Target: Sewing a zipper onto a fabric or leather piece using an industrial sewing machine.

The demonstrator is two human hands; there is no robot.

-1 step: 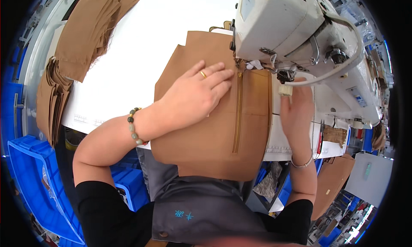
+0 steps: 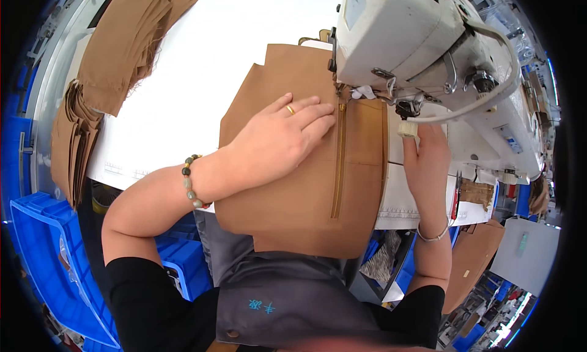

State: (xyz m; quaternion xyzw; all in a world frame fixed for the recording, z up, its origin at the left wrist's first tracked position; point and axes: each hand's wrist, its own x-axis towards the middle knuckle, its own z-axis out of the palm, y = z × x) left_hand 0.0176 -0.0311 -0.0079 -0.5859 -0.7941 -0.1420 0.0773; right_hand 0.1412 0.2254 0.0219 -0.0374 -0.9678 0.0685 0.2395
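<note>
My left hand point(image 2: 291, 132) lies open on a large brown fabric panel point(image 2: 287, 223), fingertips beside a brass-coloured zipper point(image 2: 340, 168) set lengthwise in it. A ring and beaded bracelet are on this hand and wrist. The panel's top right meets the needle area of a white sewing machine point(image 2: 397, 34). My right hand point(image 2: 426, 156) is raised beneath the machine head, right of the panel, next to a cream knob point(image 2: 407, 128); its fingertips are hidden, so I cannot tell what they hold.
Stacks of brown cut pieces point(image 2: 122, 40) lie on the white table point(image 2: 143, 144) at left. Blue bins point(image 2: 61, 260) stand below it. Red-handled tweezers or snips point(image 2: 455, 202) lie at right, near a hanging brown panel point(image 2: 474, 260) and grey board point(image 2: 526, 251).
My left hand's fingers have slid slightly downward on the fabric. My right hand has shifted a little to the right and down. The panel looks still.
</note>
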